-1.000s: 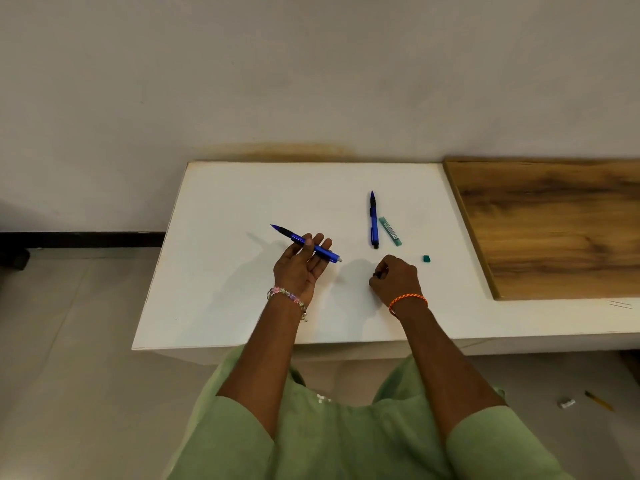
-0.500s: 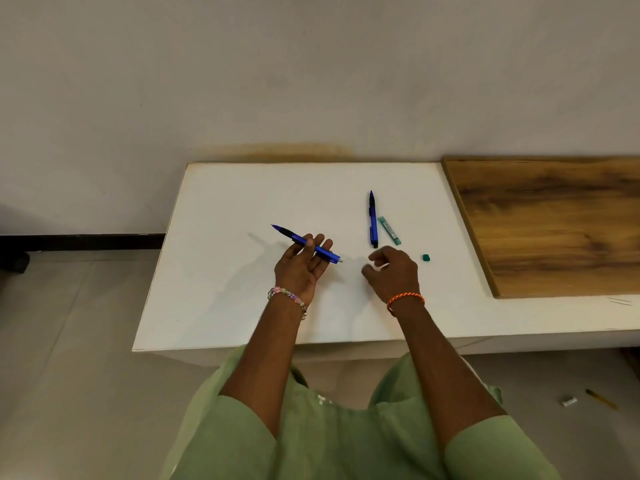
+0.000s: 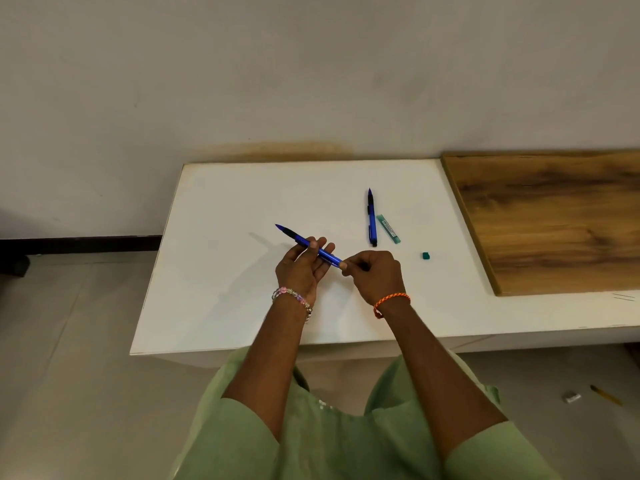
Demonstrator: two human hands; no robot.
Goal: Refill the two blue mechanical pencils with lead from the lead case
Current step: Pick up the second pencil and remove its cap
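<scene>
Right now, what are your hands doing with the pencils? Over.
Left hand grips one blue pencil. Right hand pinches its rear end. Second pencil, lead case on the table. Nothing in the way.

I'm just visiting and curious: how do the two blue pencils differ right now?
The blue mechanical pencil in the hands is off the white table, slanted, tip pointing up-left; the left hand holds its barrel and the right hand pinches its rear end. The other blue mechanical pencil lies untouched on the table, tip pointing away, beside the green lead case. Both look alike: blue with dark grips.
</scene>
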